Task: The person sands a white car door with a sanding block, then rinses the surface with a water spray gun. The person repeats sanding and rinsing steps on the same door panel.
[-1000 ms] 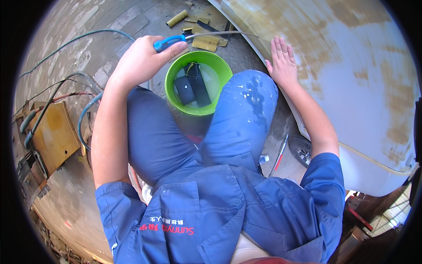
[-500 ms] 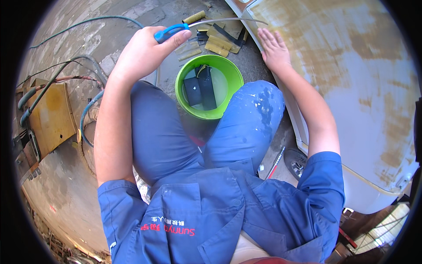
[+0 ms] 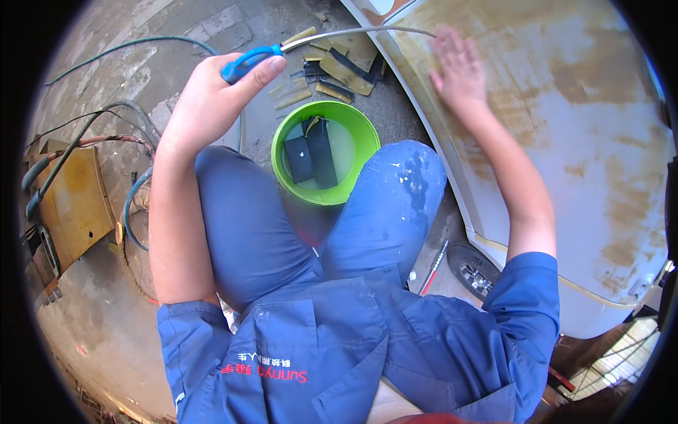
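Note:
My left hand (image 3: 205, 102) is closed around the blue handle of what looks like an air blow gun (image 3: 248, 63), thumb along its top. Its long thin tube arches rightward, with the tip near my right hand. My right hand (image 3: 459, 69) has its fingers stretched out, slightly blurred, over the upper part of a large white panel (image 3: 540, 152) with tan-brown patches; contact is hard to make out. Between my knees, a green bucket (image 3: 364, 141) contains cloudy liquid and dark flat pieces (image 3: 321, 152).
Tan and black sheets (image 3: 346, 71) lie scattered on the ground beyond the bucket. At left, hoses (image 3: 106, 113) run near a yellowish metal box (image 3: 78, 205). A thin red-and-silver tool (image 3: 434, 268) and a dark round wheel-like part (image 3: 473, 268) lie by the panel's lower edge.
My right hand has moved up and right across the panel. My left hand has shifted slightly left and down with the blow gun. The view has moved a little too.

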Tool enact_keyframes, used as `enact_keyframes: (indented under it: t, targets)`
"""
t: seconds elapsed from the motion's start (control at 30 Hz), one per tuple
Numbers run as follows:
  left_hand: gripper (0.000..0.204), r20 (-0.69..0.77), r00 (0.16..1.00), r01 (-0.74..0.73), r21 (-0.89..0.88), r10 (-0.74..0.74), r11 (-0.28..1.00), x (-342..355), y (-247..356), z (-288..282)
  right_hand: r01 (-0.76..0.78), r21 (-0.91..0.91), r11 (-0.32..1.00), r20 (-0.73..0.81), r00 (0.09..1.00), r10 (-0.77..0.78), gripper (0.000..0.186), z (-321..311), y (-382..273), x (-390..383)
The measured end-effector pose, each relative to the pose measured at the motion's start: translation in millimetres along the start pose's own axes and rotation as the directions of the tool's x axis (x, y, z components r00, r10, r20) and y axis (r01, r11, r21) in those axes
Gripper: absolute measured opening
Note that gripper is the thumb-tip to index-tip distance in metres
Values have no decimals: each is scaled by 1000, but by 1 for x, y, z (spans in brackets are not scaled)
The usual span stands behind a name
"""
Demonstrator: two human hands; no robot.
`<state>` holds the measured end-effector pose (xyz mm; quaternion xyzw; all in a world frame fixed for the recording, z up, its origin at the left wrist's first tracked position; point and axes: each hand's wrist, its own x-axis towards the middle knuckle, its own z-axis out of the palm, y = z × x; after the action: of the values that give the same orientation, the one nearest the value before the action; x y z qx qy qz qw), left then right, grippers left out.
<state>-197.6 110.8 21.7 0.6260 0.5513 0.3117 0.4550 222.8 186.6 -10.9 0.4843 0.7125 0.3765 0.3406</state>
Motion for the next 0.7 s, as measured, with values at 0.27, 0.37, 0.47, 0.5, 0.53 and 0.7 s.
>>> enact_keyframes:
  t: [0.27,0.37,0.47,0.5,0.53,0.7]
  targets:
    - [50,-90,996,-4,-16,2,1000,3,0,-5,-6,97,995,-132,991,19,89,8,16,25]
    - [49,-189,982,-18,-46,9,999,2,-1,-7,-176,171,969,-231,949,213,92,-9,41,52]
    - [49,-176,984,-15,-75,2,997,-3,-1,-13,-163,87,983,-196,965,177,91,-13,14,46]
    - [49,-139,990,-3,-72,-7,997,-4,-1,-16,-141,25,990,-215,966,143,90,-11,-5,39]
    - [49,-94,995,12,-71,-19,997,-6,-2,-18,16,39,999,-129,992,-10,91,-6,-23,28]
    - [48,-29,998,45,-121,-48,992,-7,-5,-20,133,129,983,-28,991,-131,91,4,-40,18]
